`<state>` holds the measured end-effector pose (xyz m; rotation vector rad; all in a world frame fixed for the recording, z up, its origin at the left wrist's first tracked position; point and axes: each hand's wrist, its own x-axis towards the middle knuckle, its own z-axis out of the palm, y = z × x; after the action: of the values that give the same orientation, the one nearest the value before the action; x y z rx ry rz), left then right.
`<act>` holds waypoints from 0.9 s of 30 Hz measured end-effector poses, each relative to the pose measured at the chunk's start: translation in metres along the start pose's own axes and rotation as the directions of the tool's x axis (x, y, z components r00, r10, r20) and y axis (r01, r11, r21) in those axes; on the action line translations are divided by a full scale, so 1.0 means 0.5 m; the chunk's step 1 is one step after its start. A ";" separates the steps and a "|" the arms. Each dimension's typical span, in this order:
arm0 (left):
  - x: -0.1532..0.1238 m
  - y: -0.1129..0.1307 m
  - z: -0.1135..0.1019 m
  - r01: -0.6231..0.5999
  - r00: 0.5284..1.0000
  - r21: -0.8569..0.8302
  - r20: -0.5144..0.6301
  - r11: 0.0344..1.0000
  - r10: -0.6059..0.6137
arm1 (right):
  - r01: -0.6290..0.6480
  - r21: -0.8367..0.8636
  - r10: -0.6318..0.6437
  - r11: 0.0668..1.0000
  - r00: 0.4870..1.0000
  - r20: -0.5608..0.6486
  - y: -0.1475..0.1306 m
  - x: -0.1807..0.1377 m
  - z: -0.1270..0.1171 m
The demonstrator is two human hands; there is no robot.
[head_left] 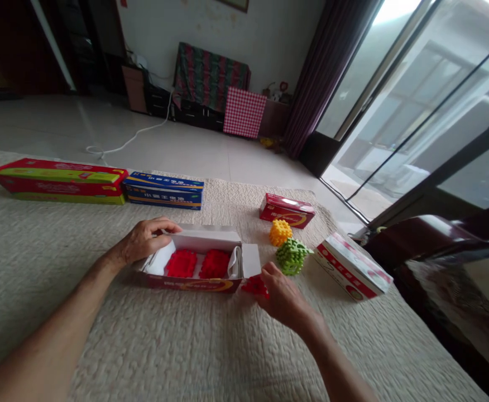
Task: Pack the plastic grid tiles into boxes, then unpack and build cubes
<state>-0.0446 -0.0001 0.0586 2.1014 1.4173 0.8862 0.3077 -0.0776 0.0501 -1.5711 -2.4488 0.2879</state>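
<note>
An open red cardboard box [211, 285] lies on the quilted cover, its white inside facing up. Two square red plastic pieces [181, 263] rest side by side in it, with folded white paper [159, 258] at the left end and more at the right. My left hand [150, 239] grips the box's back left corner, fingers over the rim and thumb by the paper. Just outside the right end flap [252, 261], my right hand [280, 293] has its fingers closed on another red plastic piece [253, 286], low against the cover; the hand hides part of it.
Green [291, 257] and yellow [280, 233] knobbly block cubes sit right of the box. Behind them stands a closed red box [287, 210]; a white-and-red box [353, 267] lies further right. Blue [164, 191] and long red-green [60, 181] boxes line the back left.
</note>
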 end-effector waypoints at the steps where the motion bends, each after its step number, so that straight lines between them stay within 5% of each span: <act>1: 0.000 0.002 0.000 0.000 1.000 -0.005 0.000 1.000 0.000 | 0.005 0.004 -0.005 1.000 1.000 -0.005 0.001 -0.001 0.000; 7: -0.001 0.017 -0.001 0.005 1.000 -0.056 -0.013 0.998 -0.006 | 0.015 0.046 -0.016 0.999 0.999 0.030 0.016 -0.025 -0.069; 13: -0.003 0.011 0.003 -0.027 0.999 -0.094 -0.029 0.995 0.025 | 0.130 0.043 -0.122 0.991 0.981 -0.154 -0.064 0.033 -0.145; 21: 0.000 -0.004 0.009 -0.054 0.998 -0.124 -0.050 0.991 0.048 | 0.174 -0.046 -0.180 0.984 0.964 -0.195 -0.163 0.121 -0.134; 27: 0.002 -0.005 0.011 -0.060 0.996 -0.128 -0.076 0.990 0.051 | 0.260 0.020 -0.260 0.966 0.966 0.015 -0.232 0.186 -0.060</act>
<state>-0.0422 0.0015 0.0534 2.0387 1.3043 1.0571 0.1778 -0.0391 0.1184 -1.2247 -2.6197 0.2771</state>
